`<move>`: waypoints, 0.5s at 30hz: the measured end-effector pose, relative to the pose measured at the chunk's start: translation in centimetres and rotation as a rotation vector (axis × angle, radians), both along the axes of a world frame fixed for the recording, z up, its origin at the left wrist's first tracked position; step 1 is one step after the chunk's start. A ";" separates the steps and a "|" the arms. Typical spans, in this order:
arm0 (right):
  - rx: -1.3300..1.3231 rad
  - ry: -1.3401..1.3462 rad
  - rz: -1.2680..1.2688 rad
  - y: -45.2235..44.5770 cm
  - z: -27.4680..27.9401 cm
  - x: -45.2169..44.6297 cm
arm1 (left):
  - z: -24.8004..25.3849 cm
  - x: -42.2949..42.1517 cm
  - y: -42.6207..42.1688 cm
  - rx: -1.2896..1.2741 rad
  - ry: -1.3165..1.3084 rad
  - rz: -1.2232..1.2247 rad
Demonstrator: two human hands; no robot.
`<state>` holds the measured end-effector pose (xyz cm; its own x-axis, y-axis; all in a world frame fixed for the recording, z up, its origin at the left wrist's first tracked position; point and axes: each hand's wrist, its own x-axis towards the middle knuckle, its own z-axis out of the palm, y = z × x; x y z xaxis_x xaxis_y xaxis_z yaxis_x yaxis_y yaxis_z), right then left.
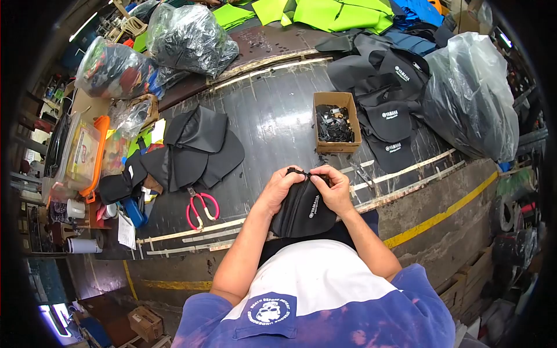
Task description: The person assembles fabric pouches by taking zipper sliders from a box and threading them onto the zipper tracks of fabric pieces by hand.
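Observation:
A black fabric pouch [297,211] with a white YAMAHA print and a zipper along its length hangs between my hands, at the table's front edge. My left hand [279,190] pinches its top edge at the zipper end. From the other side, my right hand [333,187] grips the same edge, thumbs and fingertips nearly meeting. Any small part between the fingertips is too small to make out. Just beyond my hands stands an open cardboard box [338,146] filled with small dark metal pieces that look like zipper sliders.
Scissors with pink handles [202,211] lie left, below stacked black fabric pieces [191,145]. Metal pliers or snips [364,174] rest right of the box. More printed black pieces [387,119] and a large plastic bag [473,95] occupy the right. Lime-green fabric [342,14] lies at the back.

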<state>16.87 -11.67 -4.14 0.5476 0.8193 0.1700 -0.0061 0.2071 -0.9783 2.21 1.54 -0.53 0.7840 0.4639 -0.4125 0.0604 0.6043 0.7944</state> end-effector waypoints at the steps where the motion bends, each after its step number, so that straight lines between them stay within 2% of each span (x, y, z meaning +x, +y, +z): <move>1: 0.003 -0.019 0.006 0.0 0.1 0.0 | 0.0 0.1 0.1 0.004 -0.001 -0.027; 10: 0.071 -0.208 0.044 0.2 0.2 0.3 | -0.3 0.4 0.1 0.086 0.053 -0.033; 15: 0.054 -0.205 0.071 0.2 0.4 0.4 | -0.5 0.5 0.2 0.131 0.064 -0.033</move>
